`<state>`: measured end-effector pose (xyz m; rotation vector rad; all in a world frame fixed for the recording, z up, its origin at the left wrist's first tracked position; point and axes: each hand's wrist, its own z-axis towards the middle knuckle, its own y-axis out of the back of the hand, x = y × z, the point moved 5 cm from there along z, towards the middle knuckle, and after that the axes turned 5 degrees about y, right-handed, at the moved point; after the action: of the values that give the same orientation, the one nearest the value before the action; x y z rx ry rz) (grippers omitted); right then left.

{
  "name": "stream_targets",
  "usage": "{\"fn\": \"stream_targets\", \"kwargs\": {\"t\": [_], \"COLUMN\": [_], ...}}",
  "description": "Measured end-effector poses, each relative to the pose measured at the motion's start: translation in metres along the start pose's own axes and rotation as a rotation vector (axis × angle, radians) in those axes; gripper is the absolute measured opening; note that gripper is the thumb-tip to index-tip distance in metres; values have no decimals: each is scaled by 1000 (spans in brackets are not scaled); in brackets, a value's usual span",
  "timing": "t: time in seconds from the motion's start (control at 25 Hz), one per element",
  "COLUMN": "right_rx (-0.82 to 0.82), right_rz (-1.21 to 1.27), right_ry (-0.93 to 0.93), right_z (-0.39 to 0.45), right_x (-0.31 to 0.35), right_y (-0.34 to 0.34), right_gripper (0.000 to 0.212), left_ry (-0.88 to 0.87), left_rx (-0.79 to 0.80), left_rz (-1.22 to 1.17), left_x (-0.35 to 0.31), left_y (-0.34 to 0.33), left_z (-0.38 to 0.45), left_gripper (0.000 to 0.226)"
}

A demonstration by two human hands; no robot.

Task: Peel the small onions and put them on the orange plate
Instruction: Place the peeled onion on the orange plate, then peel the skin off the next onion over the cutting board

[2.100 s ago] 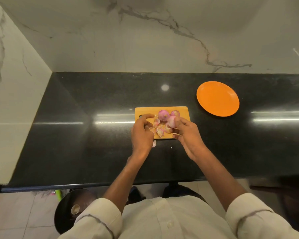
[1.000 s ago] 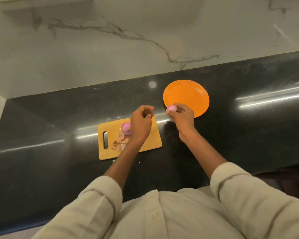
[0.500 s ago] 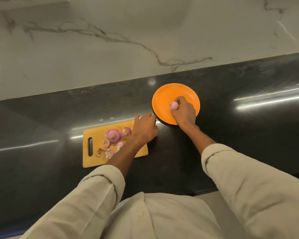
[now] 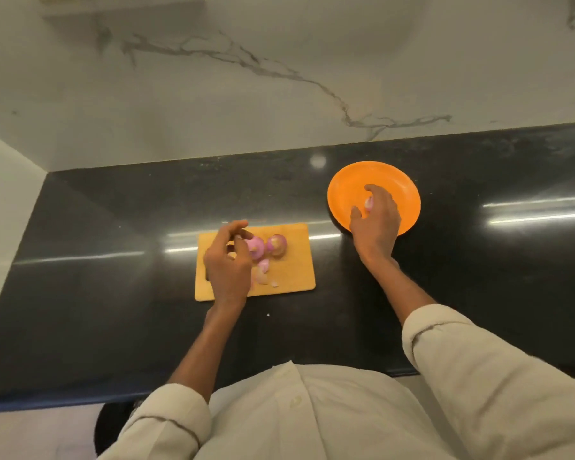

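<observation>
Hiding most of a peeled onion: right hand.

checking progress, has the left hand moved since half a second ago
Yes. The left hand was at the cutting board's right end, nearest the plate; now it is over the board's left part, reaching toward an onion.

The orange plate is round and lies flat on the dark surface, right of the wooden cutting board. A small peeled onion, pale pink, is seen over the plate, partly hidden. Two more small onions lie side by side on the board: a pink one and a purple one with brownish skin. Loose peels lie just below them.
</observation>
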<state>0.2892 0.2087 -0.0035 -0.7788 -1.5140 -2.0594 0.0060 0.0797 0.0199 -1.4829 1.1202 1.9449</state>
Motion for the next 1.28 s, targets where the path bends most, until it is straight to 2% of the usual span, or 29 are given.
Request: {"fn": "stream_targets", "kwargs": {"t": [0.08,0.16,0.24,0.36,0.48,0.56,0.64,0.72,0.84,0.92,1.08,1.2,1.28], "right_rx": [-52,0,142,404,510,542,563,514,285,204,518,518,506], "right_rz": [109,229,241,123,49,11,29,42,12,-52,-125,-142,-124], "right_ry": [63,109,110,100,161,162,185,214,144,143,230,251,248], "right_z": [-33,-66,-94,-132,-156,-165,-173,-174,-152,-130,-109,-103,-99], "right_x": [34,65,84,101,117,123,129,134,129,124,121,117,112], "right_y": [-8,-25,-41,-69,-89,-98,-103,-100,-81,-71,-93,-97,-95], "right_gripper": [40,28,21,17,16,23,29,26,20,20,44,42,41], "left_ry": [80,143,162,108,92,112,98,65,52,39,-98,-132,-111], "left_rx": [-88,-76,7,139,276,343,362,317,238,280,441,537,548], "left_rz": [35,103,205,379,439,450,451,451,380,366,523,672,661], "left_x": [23,47,62,69,68,70,71,71,69,58,38,38,41], "left_y": [29,50,56,57,54,53,55,60,61,48,8,-12,-16], "left_z": [3,1,-6,-11,-14,-16,-18,-11,3,12,25,35,40], "left_gripper": [30,29,30,34,39,43,43,39,32,32,41,48,50]}}
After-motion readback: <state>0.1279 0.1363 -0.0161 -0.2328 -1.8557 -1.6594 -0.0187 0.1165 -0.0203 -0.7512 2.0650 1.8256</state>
